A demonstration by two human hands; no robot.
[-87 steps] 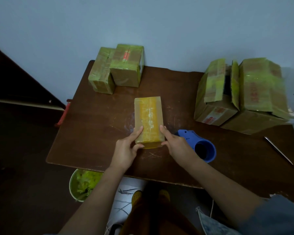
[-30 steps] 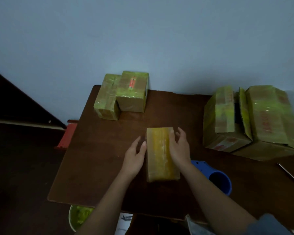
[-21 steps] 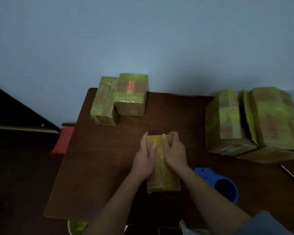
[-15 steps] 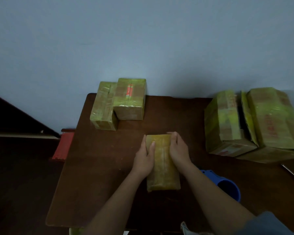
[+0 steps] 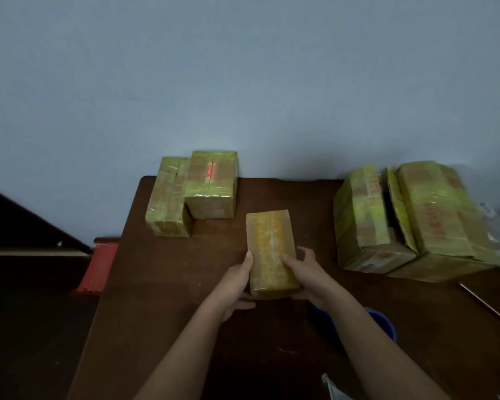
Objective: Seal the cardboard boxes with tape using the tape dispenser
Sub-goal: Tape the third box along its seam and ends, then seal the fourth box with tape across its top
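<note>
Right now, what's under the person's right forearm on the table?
The blue tape dispenser lies on the brown table beneath the right forearm. Only its rounded end shows; the rest is covered.

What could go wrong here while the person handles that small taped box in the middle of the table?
1. The blue tape dispenser lies half hidden under the right forearm near the table's front edge; an elbow might knock it off.
2. Both hands, left hand and right hand, grip only the near end of the small box, so it might tip or slip.
</note>
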